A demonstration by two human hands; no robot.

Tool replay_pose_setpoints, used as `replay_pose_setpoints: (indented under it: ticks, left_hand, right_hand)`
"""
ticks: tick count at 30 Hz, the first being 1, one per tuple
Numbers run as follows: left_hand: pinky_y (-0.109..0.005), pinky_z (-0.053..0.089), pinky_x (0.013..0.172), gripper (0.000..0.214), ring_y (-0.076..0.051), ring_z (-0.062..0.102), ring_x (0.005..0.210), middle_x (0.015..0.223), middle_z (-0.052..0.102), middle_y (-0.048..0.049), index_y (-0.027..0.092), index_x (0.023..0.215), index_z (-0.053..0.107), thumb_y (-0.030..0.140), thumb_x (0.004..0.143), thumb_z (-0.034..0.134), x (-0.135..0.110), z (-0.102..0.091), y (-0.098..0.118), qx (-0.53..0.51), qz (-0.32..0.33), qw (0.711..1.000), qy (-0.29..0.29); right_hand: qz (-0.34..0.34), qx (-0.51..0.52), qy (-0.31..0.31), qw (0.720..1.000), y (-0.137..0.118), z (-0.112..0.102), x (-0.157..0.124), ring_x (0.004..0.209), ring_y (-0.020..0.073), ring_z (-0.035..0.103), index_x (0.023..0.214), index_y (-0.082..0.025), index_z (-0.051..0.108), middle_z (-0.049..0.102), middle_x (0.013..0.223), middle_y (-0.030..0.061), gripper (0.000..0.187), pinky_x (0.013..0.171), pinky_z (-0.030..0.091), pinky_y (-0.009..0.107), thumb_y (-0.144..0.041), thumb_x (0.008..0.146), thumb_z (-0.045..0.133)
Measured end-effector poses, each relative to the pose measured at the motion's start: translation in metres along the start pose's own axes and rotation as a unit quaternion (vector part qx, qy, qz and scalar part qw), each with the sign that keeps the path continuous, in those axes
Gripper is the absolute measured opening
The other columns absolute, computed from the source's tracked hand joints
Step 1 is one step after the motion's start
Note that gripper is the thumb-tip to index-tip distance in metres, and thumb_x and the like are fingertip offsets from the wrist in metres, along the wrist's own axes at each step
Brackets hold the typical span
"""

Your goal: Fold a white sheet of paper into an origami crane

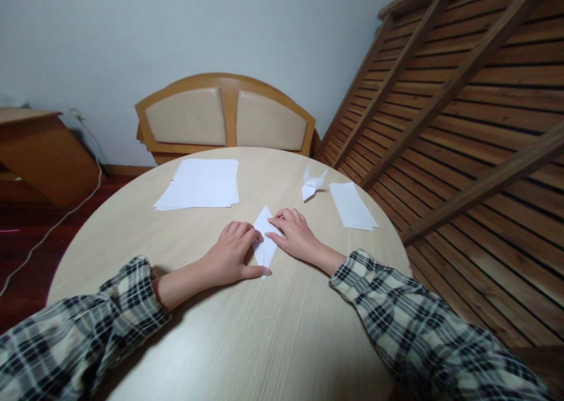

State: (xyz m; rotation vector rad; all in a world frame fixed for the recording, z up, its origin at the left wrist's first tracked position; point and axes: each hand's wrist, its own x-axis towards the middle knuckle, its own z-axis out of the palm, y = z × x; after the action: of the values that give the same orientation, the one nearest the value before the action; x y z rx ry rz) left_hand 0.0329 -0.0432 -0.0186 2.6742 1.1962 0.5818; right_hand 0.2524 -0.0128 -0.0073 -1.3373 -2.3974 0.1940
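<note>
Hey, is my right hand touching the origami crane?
No, your right hand rests on the diamond-shaped folded paper, while the origami crane stands apart on the tabletop.

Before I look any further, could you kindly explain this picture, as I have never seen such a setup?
Certainly. There is no machine here, only a person's bare left hand and right hand. The single picture comes from a camera worn on that person's head, looking forward and down. On the round table, a diamond-shaped folded paper lies between the hands. The left hand touches its left side and near tip; the right hand touches its right side. Whether the right hand pinches it is unclear. Beyond them are a stack of white sheets at left, a folded paper figure, and narrower white sheets at right.
</note>
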Motion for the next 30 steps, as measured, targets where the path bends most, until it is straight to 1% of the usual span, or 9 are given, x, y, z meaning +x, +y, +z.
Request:
replay_pose_setpoints:
  ticks: [5, 8, 11, 14, 16, 18, 22, 27, 30]
  left_hand:
    - [-0.050, 0.040, 0.098, 0.068, -0.032, 0.050, 0.106, 0.113, 0.056, -0.0119, 0.017, 0.116, 0.057, 0.072, 0.076, 0.070, 0.000, -0.002, 0.002, -0.004, -0.002, 1.000, -0.006]
    - [-0.050, 0.041, 0.096, 0.068, -0.032, 0.050, 0.105, 0.111, 0.057, -0.0119, 0.016, 0.113, 0.057, 0.072, 0.076, 0.070, -0.001, -0.002, 0.003, -0.011, -0.007, 1.000, -0.003]
    - [-0.050, 0.042, 0.096, 0.067, -0.032, 0.051, 0.105, 0.110, 0.058, -0.0118, 0.017, 0.111, 0.057, 0.073, 0.077, 0.068, -0.001, -0.002, 0.003, -0.008, -0.007, 1.000, -0.001]
    - [-0.051, 0.041, 0.097, 0.069, -0.032, 0.051, 0.107, 0.114, 0.058, -0.0131, 0.017, 0.116, 0.056, 0.074, 0.078, 0.066, -0.001, -0.003, 0.004, 0.010, -0.005, 1.000, -0.006]
    - [-0.052, 0.040, 0.099, 0.069, -0.033, 0.051, 0.108, 0.117, 0.058, -0.0140, 0.017, 0.119, 0.057, 0.074, 0.080, 0.064, -0.002, -0.005, 0.006, 0.029, -0.002, 1.000, -0.011]
    - [-0.054, 0.038, 0.103, 0.068, -0.033, 0.051, 0.111, 0.121, 0.059, -0.0144, 0.017, 0.122, 0.058, 0.073, 0.083, 0.062, -0.003, -0.008, 0.010, 0.053, 0.005, 0.998, -0.017]
    - [-0.059, 0.029, 0.111, 0.064, -0.034, 0.052, 0.113, 0.122, 0.062, -0.0139, 0.018, 0.132, 0.058, 0.066, 0.090, 0.057, -0.006, -0.013, 0.020, 0.106, 0.008, 0.994, -0.030]
    - [-0.061, 0.019, 0.116, 0.060, -0.035, 0.050, 0.119, 0.123, 0.064, -0.0128, 0.019, 0.133, 0.059, 0.063, 0.093, 0.056, -0.009, -0.014, 0.027, 0.148, 0.008, 0.989, -0.020]
    - [-0.061, 0.018, 0.116, 0.061, -0.036, 0.048, 0.121, 0.122, 0.063, -0.0146, 0.017, 0.130, 0.061, 0.064, 0.092, 0.056, -0.010, -0.012, 0.027, 0.163, 0.006, 0.987, -0.005]
  right_hand:
    - [0.036, 0.081, -0.005, 0.996, 0.006, 0.003, 0.006, 0.115, 0.0269, 0.051, 0.120, -0.021, 0.070, 0.062, 0.119, 0.0099, 0.034, 0.103, 0.039, 0.044, -0.033, 0.088, 0.072]
    - [0.045, 0.141, 0.010, 0.989, 0.012, 0.006, 0.009, 0.113, 0.0250, 0.054, 0.117, -0.021, 0.068, 0.064, 0.115, 0.0084, 0.038, 0.102, 0.041, 0.043, -0.027, 0.081, 0.079]
    - [0.037, 0.202, 0.029, 0.978, 0.015, 0.010, 0.011, 0.102, 0.0206, 0.058, 0.115, -0.020, 0.063, 0.066, 0.103, 0.0043, 0.042, 0.097, 0.044, 0.040, -0.018, 0.077, 0.080]
    - [0.035, 0.248, 0.031, 0.968, 0.014, 0.012, 0.011, 0.090, 0.0169, 0.060, 0.117, -0.019, 0.062, 0.065, 0.094, 0.0015, 0.042, 0.089, 0.048, 0.035, -0.012, 0.078, 0.076]
    - [0.036, 0.250, 0.029, 0.967, 0.014, 0.012, 0.011, 0.089, 0.0167, 0.059, 0.119, -0.018, 0.063, 0.065, 0.094, 0.0021, 0.043, 0.088, 0.048, 0.035, -0.012, 0.079, 0.074]
    - [0.034, 0.233, 0.021, 0.972, 0.015, 0.011, 0.011, 0.091, 0.0179, 0.060, 0.117, -0.016, 0.065, 0.066, 0.095, 0.0042, 0.038, 0.089, 0.047, 0.037, -0.013, 0.080, 0.073]
    - [0.027, 0.205, 0.009, 0.978, 0.016, 0.005, 0.012, 0.092, 0.0195, 0.060, 0.103, -0.015, 0.069, 0.068, 0.097, 0.0066, 0.023, 0.087, 0.046, 0.036, -0.013, 0.080, 0.072]
    - [-0.011, 0.168, 0.011, 0.986, 0.008, -0.003, 0.009, 0.087, 0.0182, 0.058, 0.088, -0.017, 0.064, 0.065, 0.089, 0.0038, 0.009, 0.081, 0.045, 0.032, -0.010, 0.083, 0.066]
    - [-0.037, 0.146, 0.013, 0.988, 0.002, -0.005, 0.006, 0.087, 0.0178, 0.057, 0.084, -0.019, 0.061, 0.065, 0.087, 0.0031, 0.014, 0.082, 0.044, 0.032, -0.005, 0.085, 0.058]
